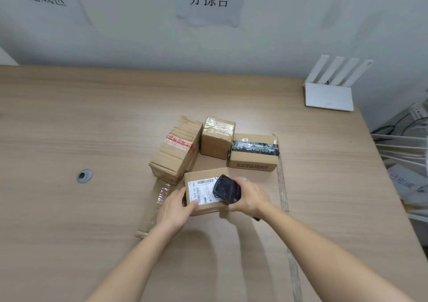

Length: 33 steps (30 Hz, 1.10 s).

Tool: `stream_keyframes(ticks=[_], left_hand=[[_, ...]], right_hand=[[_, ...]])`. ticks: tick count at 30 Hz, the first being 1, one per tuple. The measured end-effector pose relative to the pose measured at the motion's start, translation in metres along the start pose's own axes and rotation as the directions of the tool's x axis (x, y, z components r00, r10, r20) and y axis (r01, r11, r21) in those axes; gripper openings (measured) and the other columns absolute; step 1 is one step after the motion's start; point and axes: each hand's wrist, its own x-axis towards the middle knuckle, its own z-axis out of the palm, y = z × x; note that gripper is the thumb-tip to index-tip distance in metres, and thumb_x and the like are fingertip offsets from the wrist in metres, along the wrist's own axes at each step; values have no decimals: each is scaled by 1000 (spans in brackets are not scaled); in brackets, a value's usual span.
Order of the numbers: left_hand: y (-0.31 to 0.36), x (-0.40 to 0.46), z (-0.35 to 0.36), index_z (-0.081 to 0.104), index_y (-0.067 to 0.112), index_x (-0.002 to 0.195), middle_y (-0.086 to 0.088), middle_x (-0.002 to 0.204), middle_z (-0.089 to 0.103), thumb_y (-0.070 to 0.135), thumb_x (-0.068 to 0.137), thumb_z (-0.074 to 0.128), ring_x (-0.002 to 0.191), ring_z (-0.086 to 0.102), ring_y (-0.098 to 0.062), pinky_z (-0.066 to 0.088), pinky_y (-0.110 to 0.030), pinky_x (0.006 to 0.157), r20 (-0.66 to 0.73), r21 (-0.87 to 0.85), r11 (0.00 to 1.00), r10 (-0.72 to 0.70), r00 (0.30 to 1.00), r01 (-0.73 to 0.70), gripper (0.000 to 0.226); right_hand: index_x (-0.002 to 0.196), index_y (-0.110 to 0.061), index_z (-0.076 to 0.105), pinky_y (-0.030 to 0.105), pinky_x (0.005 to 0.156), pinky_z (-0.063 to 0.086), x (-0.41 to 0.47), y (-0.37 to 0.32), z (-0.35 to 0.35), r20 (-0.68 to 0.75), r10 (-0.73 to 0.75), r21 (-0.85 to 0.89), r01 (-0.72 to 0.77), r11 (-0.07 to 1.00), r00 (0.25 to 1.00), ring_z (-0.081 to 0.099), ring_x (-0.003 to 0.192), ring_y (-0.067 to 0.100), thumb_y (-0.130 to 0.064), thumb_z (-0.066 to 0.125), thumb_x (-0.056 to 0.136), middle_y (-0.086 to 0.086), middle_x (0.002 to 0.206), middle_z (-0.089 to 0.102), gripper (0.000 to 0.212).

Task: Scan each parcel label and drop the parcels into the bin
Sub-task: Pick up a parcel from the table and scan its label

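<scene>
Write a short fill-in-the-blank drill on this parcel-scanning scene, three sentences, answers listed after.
1. The right hand holds a black ____ over the white label.
2. The left hand grips the labelled parcel on its ____ side.
3. Behind that parcel, ____ more cardboard parcels stand on the table, one of them the Coolman box.

Missing words: scanner; left; three

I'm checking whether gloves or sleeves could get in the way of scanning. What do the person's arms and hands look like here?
Both arms are bare from the bottom edge of the picture up to the wrists: no sleeves show. The left hand and right hand wear no gloves. No watch, ring, band or marking can be seen on either.
</scene>
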Motion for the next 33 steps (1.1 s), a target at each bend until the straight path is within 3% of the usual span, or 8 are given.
stream_keyframes(ticks=[6,9,15,20,23,28,30,33], left_hand=[[0,8,10,62,28,126,3,125,58,63,73,45,118,53,-22,45,-35,94,-34,-88,996,-11,999,8,66],[2,3,10,60,28,131,3,128,57,61,77,50,119,53,-21,44,-33,95,-40,-149,989,-10,999,4,64],[19,-12,2,56,30,137,4,131,63,31,94,61,120,57,-20,38,-25,87,-106,-249,966,37,994,-63,44],[48,-38,-27,51,34,143,10,131,64,34,94,62,123,58,-18,44,-27,95,-120,-345,931,80,990,-117,50],[68,-55,-51,50,38,144,12,130,65,48,86,66,123,58,-13,45,-33,106,-113,-428,884,155,981,-189,61],[115,-88,-94,47,54,138,8,130,65,63,68,75,123,58,-9,44,-36,110,-99,-599,747,290,952,-290,77],[134,-100,-109,47,67,127,9,126,67,64,66,76,119,61,-8,47,-37,107,-90,-637,698,355,931,-328,68],[164,-132,-130,44,70,126,17,121,65,56,79,74,114,57,4,47,-22,94,-80,-662,637,465,882,-396,57]], right_hand=[[149,-36,44,41,89,55,6,3,10,27,18,39,-19,999,999,63,112,25,-34,82,66,-7,120,64,91],[143,-37,51,39,88,55,2,3,8,22,26,88,-28,996,999,63,103,22,-31,83,66,-9,107,64,83],[134,-38,56,43,88,57,-24,-1,-7,-54,21,182,-11,983,998,63,101,21,-36,80,59,-10,107,66,79],[117,-34,62,39,83,58,-63,-8,-38,-166,19,245,23,969,986,64,93,18,-40,78,53,-13,96,67,66],[102,-29,63,31,73,52,-98,-19,-66,-229,36,249,23,968,973,63,87,18,-31,82,62,-7,90,67,44],[110,-42,61,40,84,58,-156,-34,-115,-352,62,262,35,964,934,68,89,14,-42,81,54,-11,90,70,60],[110,-46,62,44,87,59,-174,-33,-134,-406,49,276,71,958,913,70,90,13,-43,82,49,-13,92,73,65],[105,-35,69,46,89,59,-220,-44,-162,-479,47,283,103,954,876,70,93,17,-36,86,51,-8,95,74,57]])
